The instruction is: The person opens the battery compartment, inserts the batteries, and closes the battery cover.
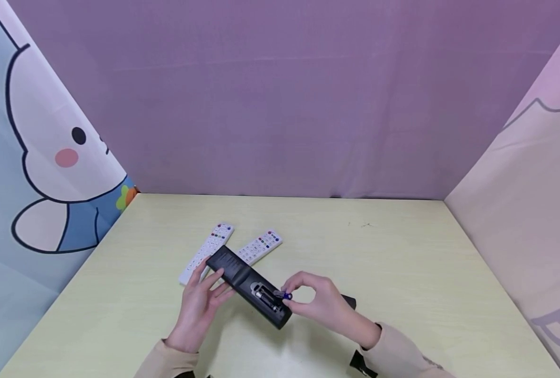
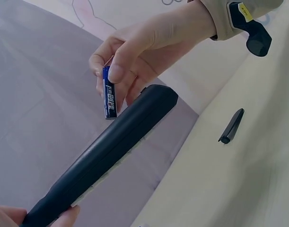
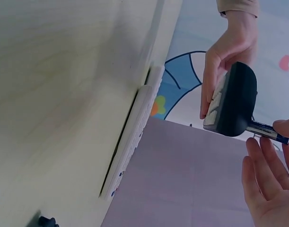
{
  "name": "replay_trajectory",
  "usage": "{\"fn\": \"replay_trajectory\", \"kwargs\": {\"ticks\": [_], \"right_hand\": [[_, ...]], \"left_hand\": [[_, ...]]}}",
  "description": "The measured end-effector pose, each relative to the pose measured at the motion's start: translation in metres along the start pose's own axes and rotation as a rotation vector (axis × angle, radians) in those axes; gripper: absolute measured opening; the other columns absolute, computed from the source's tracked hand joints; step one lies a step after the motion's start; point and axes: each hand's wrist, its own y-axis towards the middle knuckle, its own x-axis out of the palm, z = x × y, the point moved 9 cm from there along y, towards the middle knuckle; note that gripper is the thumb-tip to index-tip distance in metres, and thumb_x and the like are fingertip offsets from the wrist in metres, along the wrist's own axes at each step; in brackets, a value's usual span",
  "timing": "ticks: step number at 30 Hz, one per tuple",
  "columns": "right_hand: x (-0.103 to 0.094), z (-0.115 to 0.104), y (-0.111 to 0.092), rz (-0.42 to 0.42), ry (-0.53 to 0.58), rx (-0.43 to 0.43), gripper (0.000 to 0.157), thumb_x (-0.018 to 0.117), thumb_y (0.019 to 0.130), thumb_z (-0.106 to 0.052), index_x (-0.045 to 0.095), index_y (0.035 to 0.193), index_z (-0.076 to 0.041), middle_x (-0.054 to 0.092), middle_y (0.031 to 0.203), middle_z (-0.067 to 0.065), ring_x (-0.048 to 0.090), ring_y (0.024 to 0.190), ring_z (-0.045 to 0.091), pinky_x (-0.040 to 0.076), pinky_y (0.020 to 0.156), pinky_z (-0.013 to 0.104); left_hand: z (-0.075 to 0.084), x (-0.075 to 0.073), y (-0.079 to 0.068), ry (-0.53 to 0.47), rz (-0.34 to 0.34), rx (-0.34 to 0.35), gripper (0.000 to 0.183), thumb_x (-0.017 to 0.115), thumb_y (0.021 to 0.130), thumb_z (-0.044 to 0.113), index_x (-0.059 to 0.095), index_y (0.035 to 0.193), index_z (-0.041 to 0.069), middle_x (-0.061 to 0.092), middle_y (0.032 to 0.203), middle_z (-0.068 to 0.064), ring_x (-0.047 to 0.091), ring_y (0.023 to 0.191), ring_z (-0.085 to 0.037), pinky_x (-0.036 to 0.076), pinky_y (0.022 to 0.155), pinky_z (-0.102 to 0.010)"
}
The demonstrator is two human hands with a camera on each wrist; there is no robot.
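Note:
My left hand grips a black remote control by its upper end, tilted above the table with its back facing up. Its battery compartment is uncovered, and something silvery shows inside. Between thumb and fingertips, my right hand pinches a blue battery at the compartment's edge. One end of the battery overlaps the remote in the right wrist view, where the remote's pale buttons face away from the right hand.
Two white remotes lie on the table behind the black one. A small black piece lies on the tabletop, partly behind my right wrist in the head view. A purple cloth wall stands at the back.

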Motion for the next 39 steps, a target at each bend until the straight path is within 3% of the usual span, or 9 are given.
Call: {"fn": "replay_trajectory", "kwargs": {"ticks": [10,19,30,36,39], "right_hand": [[0.006,-0.011,-0.001,-0.004,-0.061,-0.166,0.024,0.072,0.065,0.004,0.059,0.081,-0.007,0.064,0.084,0.006,0.061,0.081,0.017,0.052,0.079,0.027],[0.007,-0.018,-0.003,0.037,-0.138,-0.287,0.026,0.072,0.061,0.005,0.058,0.079,-0.007,0.062,0.086,0.007,0.059,0.081,0.017,0.050,0.079,0.018],[0.008,-0.012,-0.003,0.039,-0.144,-0.176,0.022,0.072,0.067,0.001,0.059,0.082,-0.009,0.061,0.094,0.005,0.058,0.087,0.017,0.052,0.079,0.025],[0.006,-0.003,-0.005,0.023,-0.089,-0.058,0.013,0.071,0.073,-0.009,0.065,0.083,-0.012,0.063,0.097,0.004,0.060,0.089,0.018,0.052,0.080,0.027],[0.008,0.008,-0.006,-0.026,-0.013,0.057,0.012,0.068,0.077,-0.015,0.067,0.088,-0.012,0.062,0.103,0.005,0.058,0.093,0.018,0.052,0.079,0.027]], "left_hand": [[0.000,0.002,0.000,-0.005,0.001,-0.001,0.064,0.043,0.088,0.000,0.012,0.142,0.015,0.049,0.110,-0.011,0.062,0.084,-0.022,0.051,0.083,-0.036],[-0.001,0.006,0.000,0.009,-0.004,0.002,0.065,0.042,0.089,0.000,0.009,0.142,0.015,0.042,0.120,-0.018,0.062,0.085,-0.022,0.051,0.082,-0.034],[-0.002,0.011,-0.001,0.009,-0.015,0.004,0.068,0.045,0.088,0.000,0.006,0.143,0.014,0.046,0.114,-0.017,0.062,0.083,-0.021,0.052,0.081,-0.033],[-0.002,0.010,0.001,-0.004,-0.011,0.002,0.067,0.043,0.089,0.001,0.005,0.143,0.015,0.051,0.107,-0.012,0.063,0.083,-0.021,0.052,0.081,-0.034],[-0.002,0.011,0.001,-0.010,-0.013,-0.001,0.066,0.042,0.089,0.002,0.005,0.143,0.015,0.050,0.110,-0.013,0.062,0.084,-0.022,0.051,0.082,-0.035]]}}
